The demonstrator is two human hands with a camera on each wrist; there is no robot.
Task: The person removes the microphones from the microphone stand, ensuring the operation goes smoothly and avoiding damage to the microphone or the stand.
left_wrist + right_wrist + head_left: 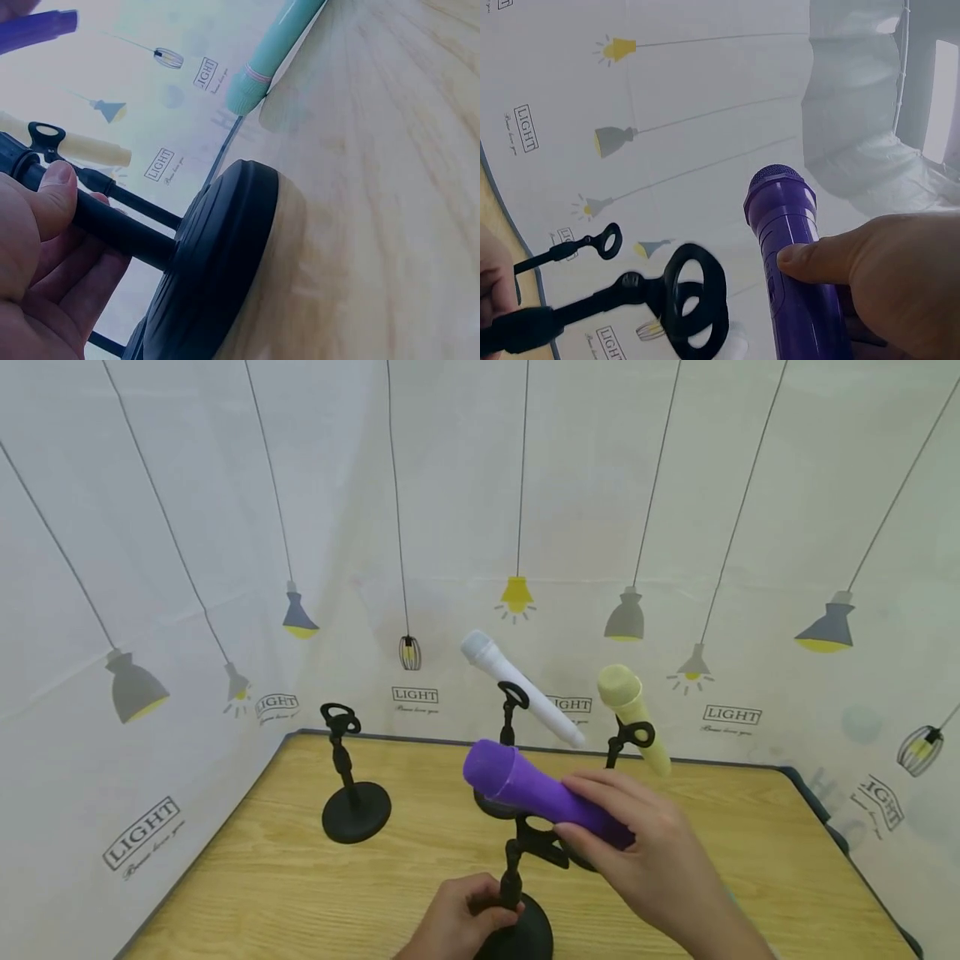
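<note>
My right hand (652,843) grips a purple toy microphone (525,781) by its handle, thumb along its side. The microphone tilts with its head up to the left, above the ring clip (695,300) of the nearest black stand (512,889). In the right wrist view a gap shows between microphone and clip. My left hand (465,914) pinches this stand's pole low down, just over its round base (217,262). Behind it, a white microphone (532,693) and a pale yellow microphone (633,710) lean in the clips of two other stands.
Another black stand (352,793), its clip holding nothing, stands at the left of the wooden table (255,868). A mint-green microphone (274,56) lies on the tabletop in the left wrist view. White sheeting (450,485) printed with lamps rises behind the table and along its sides.
</note>
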